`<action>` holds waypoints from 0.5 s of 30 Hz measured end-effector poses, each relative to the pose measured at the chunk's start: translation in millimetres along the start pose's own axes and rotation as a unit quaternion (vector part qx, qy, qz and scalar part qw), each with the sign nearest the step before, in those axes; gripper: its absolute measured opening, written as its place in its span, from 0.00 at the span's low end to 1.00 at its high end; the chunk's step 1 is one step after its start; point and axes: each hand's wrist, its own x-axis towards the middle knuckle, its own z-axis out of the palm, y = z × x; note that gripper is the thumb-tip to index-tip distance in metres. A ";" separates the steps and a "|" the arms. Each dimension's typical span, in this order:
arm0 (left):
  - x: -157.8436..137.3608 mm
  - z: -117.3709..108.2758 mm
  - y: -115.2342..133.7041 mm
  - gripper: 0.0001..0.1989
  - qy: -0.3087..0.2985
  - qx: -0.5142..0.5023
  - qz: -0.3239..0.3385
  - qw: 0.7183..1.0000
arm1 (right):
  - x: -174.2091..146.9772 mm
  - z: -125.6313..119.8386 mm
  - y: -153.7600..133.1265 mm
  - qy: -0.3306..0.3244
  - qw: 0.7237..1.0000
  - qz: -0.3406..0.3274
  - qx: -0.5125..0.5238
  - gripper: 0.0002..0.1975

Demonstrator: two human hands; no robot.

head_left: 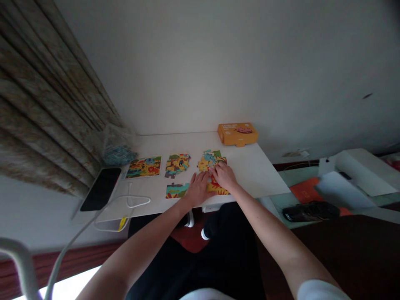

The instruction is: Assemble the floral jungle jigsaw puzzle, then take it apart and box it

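"What do we find at the hands?"
"Our left hand (196, 191) lies palm down, fingers forward; our right hand (224, 176) bends its fingers onto a colourful jigsaw section with a red lion (221, 191), lying beneath and between both. We cannot tell whether either pinches a piece."
"And around them?"
"On the white tabletop (250, 173), left of our left hand, we see a blue-green jigsaw strip (175, 191); ahead and left, a multicoloured jigsaw cluster (177, 165). Beyond our right hand sits an orange cardboard box (236, 134)."
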 end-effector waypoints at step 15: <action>-25.1 -12.0 -4.6 0.25 0.077 0.028 -0.007 0.997 | 69.8 -6.0 1.1 0.079 0.993 0.057 0.070 0.31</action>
